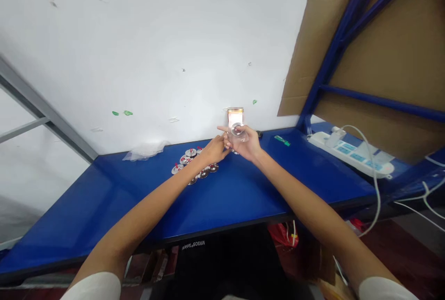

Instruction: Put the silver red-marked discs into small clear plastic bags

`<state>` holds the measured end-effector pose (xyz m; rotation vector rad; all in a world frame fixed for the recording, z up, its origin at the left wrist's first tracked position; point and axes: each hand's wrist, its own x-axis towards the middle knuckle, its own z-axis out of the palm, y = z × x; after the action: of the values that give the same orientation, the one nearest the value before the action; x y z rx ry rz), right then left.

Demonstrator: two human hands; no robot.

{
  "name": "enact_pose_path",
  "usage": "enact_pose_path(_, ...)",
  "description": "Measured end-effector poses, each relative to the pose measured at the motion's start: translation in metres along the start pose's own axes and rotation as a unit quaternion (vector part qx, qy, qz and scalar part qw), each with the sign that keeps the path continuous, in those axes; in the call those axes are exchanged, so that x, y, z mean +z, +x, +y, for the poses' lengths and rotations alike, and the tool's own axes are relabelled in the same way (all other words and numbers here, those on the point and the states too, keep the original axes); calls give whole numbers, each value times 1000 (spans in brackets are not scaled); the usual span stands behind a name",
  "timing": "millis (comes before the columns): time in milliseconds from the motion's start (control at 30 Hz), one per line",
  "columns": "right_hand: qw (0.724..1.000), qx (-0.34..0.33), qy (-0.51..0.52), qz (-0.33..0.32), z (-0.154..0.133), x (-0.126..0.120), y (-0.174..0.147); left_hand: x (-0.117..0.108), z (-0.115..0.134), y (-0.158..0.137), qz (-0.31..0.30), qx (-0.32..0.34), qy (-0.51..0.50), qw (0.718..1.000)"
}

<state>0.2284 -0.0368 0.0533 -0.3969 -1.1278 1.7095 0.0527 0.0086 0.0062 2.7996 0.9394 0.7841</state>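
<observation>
My right hand (pixel 249 144) is closed round a small clear plastic bag (pixel 242 137) with a shiny round disc (pixel 238 129) in or against it. Close beside it, my left hand (pixel 214 150) has its fingers curled in and meets the right hand's fingertips; what it pinches, if anything, is hidden. Under and around the left wrist lies a cluster of round shiny discs (pixel 191 152) with red parts on top. A small upright packet or box (pixel 235 117) with a pale front stands against the wall just behind the hands.
Crumpled clear plastic bags (pixel 146 150) lie at the back left of the blue table (pixel 114 193). A small green object (pixel 282 140) lies at the back right. Further right are a white power strip (pixel 351 154) and its cable (pixel 376 188). The white wall (pixel 149 59) bounds the far edge.
</observation>
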Motion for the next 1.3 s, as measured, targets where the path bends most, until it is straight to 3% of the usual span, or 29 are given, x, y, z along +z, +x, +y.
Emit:
enact_pose_path(133, 999, -9, 26, -24, -14, -1, -2, 8, -2, 10, -46, 63, -13, 997)
enact_pose_path(267, 1000, -8, 16, -16, -22, 0, -3, 18, 0, 14, -120, 70, 8, 990)
enact_pose_path(533, 998, 46, -30, 11, -16, 3, -2, 21, -4, 7, -63, -38, 57, 996)
enact_pose_path(633, 998, 55, -17, -14, -16, 8, -5, 7, 0, 1, -51, -70, -7, 996)
enact_pose_path(733, 998, 44, -15, -41, -15, 11, -7, -22, 1, -8, -25, -106, -142, 984)
enact_pose_path(800, 997, 40, -24, -65, -11, 11, -6, -47, -1, -17, 20, -167, -233, 958)
enact_pose_path(867, 994, 54, -43, -88, -4, 10, -5, -73, -5, -31, 66, -217, -337, 914)
enact_pose_path(1000, 982, 112, -87, -127, 13, 9, -4, -109, -14, -63, 195, -217, -405, 866)
enact_pose_path(1133, 966, 156, -121, -166, 24, 14, -6, -119, -19, -79, 276, -212, -434, 831)
enact_pose_path(1300, 963, 173, -109, -178, 27, 20, -10, -116, -12, -78, 232, -184, -455, 840)
